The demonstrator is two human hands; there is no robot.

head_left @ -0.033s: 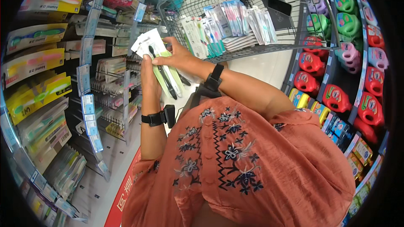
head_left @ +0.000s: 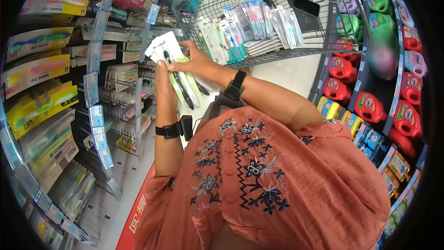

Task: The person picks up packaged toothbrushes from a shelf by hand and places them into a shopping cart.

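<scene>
Several packaged toothbrushes [head_left: 173, 67] are stacked together in front of me, in clear packs with white and light green cards. A black toothbrush shows in the top one. My left hand [head_left: 165, 83] grips the stack along its left edge, thumb upward. From the right side my right hand [head_left: 196, 67] holds it too, its thumb pressing on the top pack and its other fingers partly hidden behind. The packs are tilted, with their hanging ends pointing away from me. Just beyond my right hand is a wire shopping cart [head_left: 273, 58] with several toothbrush packs [head_left: 256, 23] lying in rows.
A dark phone [head_left: 306, 6] lies on a black flat item in the cart. Shelf racks with hanging toothbrush packs [head_left: 51, 65] and price tags [head_left: 98, 129] line my left. Shelves of red detergent bottles [head_left: 370, 107] and green ones stand on the right.
</scene>
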